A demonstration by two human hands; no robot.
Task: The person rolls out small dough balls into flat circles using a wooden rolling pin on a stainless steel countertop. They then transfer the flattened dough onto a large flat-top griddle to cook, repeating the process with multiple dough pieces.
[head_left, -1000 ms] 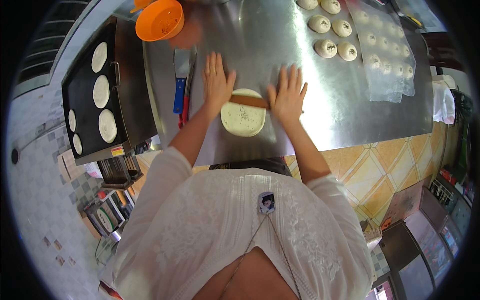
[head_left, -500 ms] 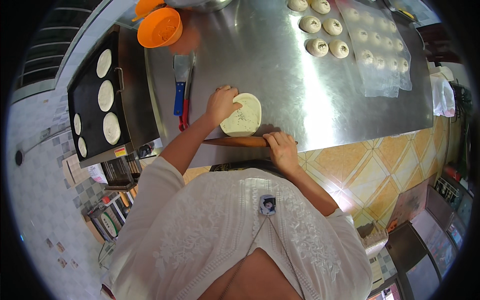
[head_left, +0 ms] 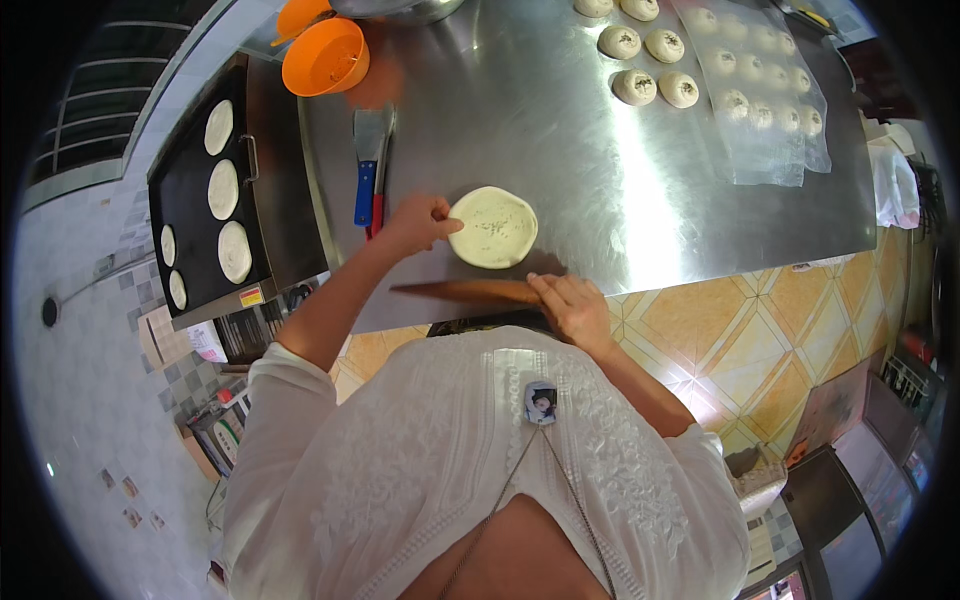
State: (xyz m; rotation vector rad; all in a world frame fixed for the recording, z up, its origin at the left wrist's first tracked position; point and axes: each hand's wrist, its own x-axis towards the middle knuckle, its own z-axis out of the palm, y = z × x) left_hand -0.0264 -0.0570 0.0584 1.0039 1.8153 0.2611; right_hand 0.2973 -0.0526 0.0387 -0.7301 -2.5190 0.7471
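Observation:
A flat, pale round of dough (head_left: 494,228) with dark flecks in its middle lies near the front edge of the steel table. My left hand (head_left: 420,222) pinches its left rim between thumb and fingers. Just in front of the dough, apart from it, is a tapered wooden rolling pin (head_left: 458,291). My right hand (head_left: 574,305) is closed over the pin's right end, hiding that end.
At the left, a black griddle (head_left: 190,260) bears several flat dough rounds (head_left: 223,190). A blue-handled scraper (head_left: 365,180) and a red-handled tool (head_left: 377,205) lie by an orange bowl (head_left: 326,60). Filled dough balls (head_left: 634,87) sit far right, some under plastic sheeting (head_left: 765,160).
My left hand has shifted from the dough's upper left to its left rim. The dough lies slightly farther right and looks rounder. The pin's left end has swung away from the dough.

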